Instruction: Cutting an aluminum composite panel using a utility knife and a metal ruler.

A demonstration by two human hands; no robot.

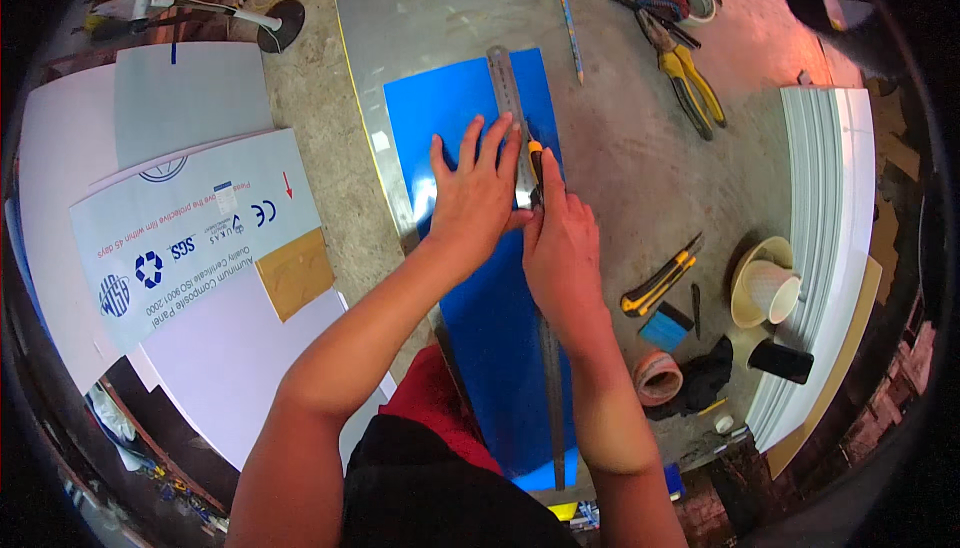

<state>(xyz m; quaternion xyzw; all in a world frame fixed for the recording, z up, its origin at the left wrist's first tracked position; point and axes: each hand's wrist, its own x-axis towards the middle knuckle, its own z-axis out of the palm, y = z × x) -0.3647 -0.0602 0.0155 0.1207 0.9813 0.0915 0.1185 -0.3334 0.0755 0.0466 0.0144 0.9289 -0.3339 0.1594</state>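
A long blue panel lies lengthwise on the grey metal worktop in front of me. A steel ruler runs along it near its right side. My left hand is spread flat, its fingers pressing on the blue panel and against the ruler. In my right hand is a yellow-and-black utility knife, held along the ruler's right edge with the index finger stretched along it. Its blade tip is too small to make out. The lower part of the ruler passes beneath my right wrist.
Right of the panel lie pliers, a pencil, another utility knife, a blue scraper, a tape roll, bowls and a phone. White profiles line the right edge. Printed panels lean at left.
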